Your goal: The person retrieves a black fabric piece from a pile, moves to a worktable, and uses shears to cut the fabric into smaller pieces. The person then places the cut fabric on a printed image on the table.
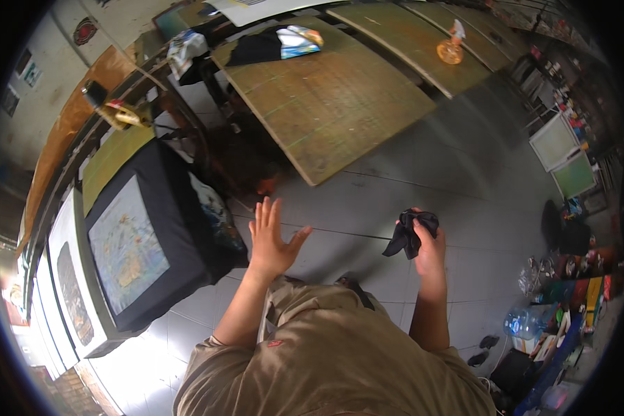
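Observation:
My left hand [274, 239] is raised with its fingers stretched and the thumb apart, holding nothing. It is nearest to a black T-shirt [182, 236] with a large pale printed picture [128, 239], spread over a board at the left. A crumpled black cloth [414, 232] is bunched in my right hand [430, 253], its loose end hanging out on the left side. The fingers behind the cloth are partly hidden. Both hands are in the air over the grey tiled floor [395, 173].
Ahead stands a wooden board table [340, 97] with a folded black garment [256, 47]. An orange spray bottle [451, 50] is on another board. A heat gun-like tool [111, 107] lies at the left. Right: a large water bottle [523, 322] amid clutter, and framed screens [555, 142].

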Demonstrator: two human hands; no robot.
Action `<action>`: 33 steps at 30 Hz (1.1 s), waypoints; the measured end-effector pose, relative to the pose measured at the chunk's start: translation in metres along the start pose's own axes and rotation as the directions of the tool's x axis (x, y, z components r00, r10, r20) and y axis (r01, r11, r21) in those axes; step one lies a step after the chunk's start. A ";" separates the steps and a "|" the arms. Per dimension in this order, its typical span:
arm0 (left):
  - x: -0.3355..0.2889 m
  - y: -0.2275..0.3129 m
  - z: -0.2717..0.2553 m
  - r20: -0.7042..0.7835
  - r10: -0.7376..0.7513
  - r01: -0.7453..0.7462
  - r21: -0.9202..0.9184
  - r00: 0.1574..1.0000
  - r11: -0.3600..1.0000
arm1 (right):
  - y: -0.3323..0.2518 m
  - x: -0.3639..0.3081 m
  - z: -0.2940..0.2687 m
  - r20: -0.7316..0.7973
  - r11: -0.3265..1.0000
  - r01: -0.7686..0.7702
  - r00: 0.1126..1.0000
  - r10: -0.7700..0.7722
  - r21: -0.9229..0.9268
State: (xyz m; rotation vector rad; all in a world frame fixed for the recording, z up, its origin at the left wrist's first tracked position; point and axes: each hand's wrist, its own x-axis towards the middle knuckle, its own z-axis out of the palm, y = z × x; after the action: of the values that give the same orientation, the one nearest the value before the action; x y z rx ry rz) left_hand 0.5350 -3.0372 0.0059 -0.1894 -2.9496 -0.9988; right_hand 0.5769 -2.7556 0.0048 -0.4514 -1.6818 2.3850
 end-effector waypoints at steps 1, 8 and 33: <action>0.004 0.007 0.008 -0.009 0.023 -0.023 -0.017 1.000 1.000 | -0.004 0.003 -0.014 -0.015 1.000 -0.002 1.000 0.002 0.003; 0.074 0.047 0.035 0.024 0.057 -0.061 0.175 0.998 0.983 | -0.031 0.049 -0.061 -0.144 1.000 -0.004 0.990 0.002 -0.016; 0.447 0.274 0.176 0.242 0.281 -0.308 0.080 0.928 0.948 | -0.184 0.477 -0.185 0.169 0.760 0.384 0.922 -0.350 -0.524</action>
State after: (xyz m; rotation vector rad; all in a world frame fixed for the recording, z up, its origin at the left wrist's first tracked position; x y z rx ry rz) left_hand 0.1284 -2.6662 0.0582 -0.7695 -3.0348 -0.8087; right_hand 0.1913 -2.3755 0.0546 -0.0963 -2.2374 1.6295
